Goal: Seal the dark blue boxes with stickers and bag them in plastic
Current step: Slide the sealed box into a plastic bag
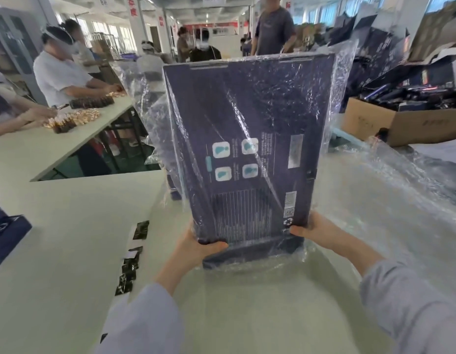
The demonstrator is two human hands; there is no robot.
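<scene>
1. Head view: large flat dark blue cardboard box (247,139) w/ four pale icon squares, printed text and codes, stands upright inside crinkled clear plastic bag (347,80), above white table (68,251).
2. Left hand (196,245) & right hand (315,229) each grip its bottom corners.

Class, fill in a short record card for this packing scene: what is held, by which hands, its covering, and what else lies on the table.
held item: dark blue box, stood on end
covering: clear plastic bag around it
left hand: grips the bottom left corner
right hand: grips the bottom right corner
on table: strip of black stickers, left of the box
far left edge: another blue box
</scene>
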